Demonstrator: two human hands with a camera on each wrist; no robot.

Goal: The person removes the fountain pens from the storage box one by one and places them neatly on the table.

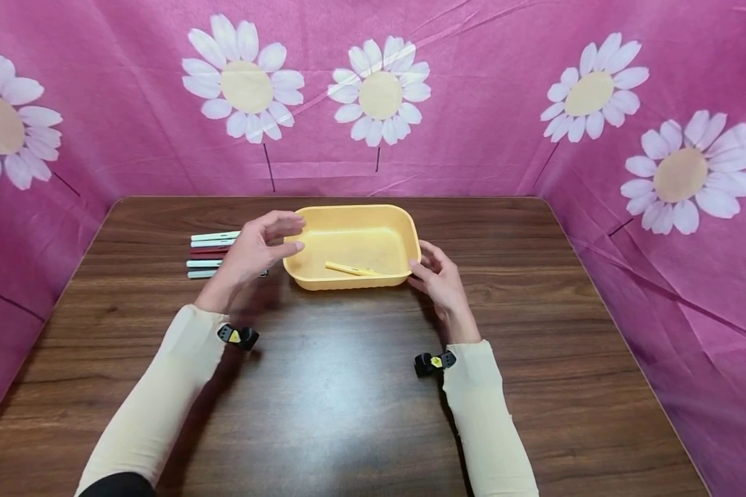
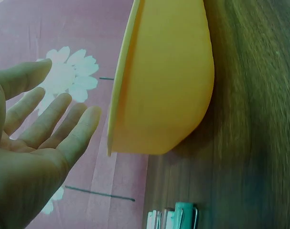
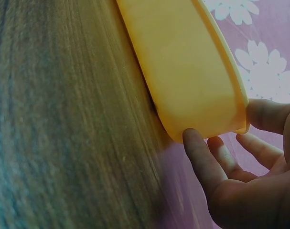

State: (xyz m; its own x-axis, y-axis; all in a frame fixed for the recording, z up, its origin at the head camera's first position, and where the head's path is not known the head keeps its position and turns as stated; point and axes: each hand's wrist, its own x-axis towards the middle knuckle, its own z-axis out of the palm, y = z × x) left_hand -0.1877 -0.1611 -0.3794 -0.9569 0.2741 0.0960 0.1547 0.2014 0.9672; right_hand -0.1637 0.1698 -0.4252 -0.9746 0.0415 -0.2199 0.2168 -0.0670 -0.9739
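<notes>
A yellow plastic tray [image 1: 354,241] sits toward the back of the wooden table, and a yellow pen [image 1: 348,268] lies in it near the front wall. My right hand [image 1: 440,279] holds the tray's right end, its thumb at the rim and fingers against the outer wall [image 3: 192,71]. At the other end, my left hand [image 1: 255,245] hovers with fingers extended and parted. The left wrist view shows that hand apart from the tray wall [image 2: 168,86], holding nothing. Several capped pens [image 1: 206,251] lie side by side left of the tray, partly hidden by the left hand.
The brown wooden table [image 1: 342,407] runs back to a pink cloth [image 1: 472,103] printed with white daisies, which also hangs along both sides. Black wrist cameras [image 1: 239,337] are strapped over the cream sleeves.
</notes>
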